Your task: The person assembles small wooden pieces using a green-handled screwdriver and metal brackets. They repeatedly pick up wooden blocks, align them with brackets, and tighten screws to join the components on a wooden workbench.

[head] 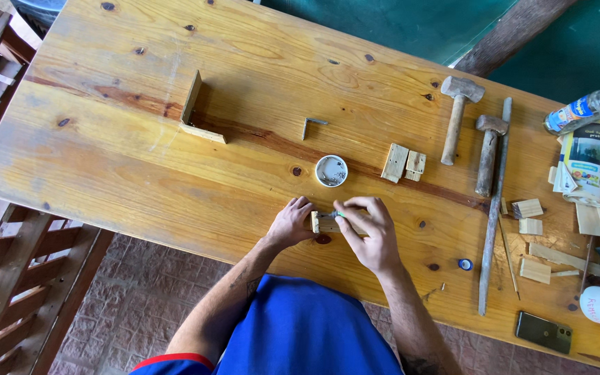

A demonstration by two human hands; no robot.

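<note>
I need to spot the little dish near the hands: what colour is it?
White. The small round dish sits just beyond the hands; the head view shows it.

The long knotty pine tabletop (140, 160) is being lit evenly by soft, bright daylight, and no harsh glare is being produced on it. Short, faint shadows are being cast beneath the upright L-shaped wooden piece (196, 111) and the two wooden-handled hammers (456, 114). Focus is being held throughout; straight edges are being bent slightly toward the corners.
</note>
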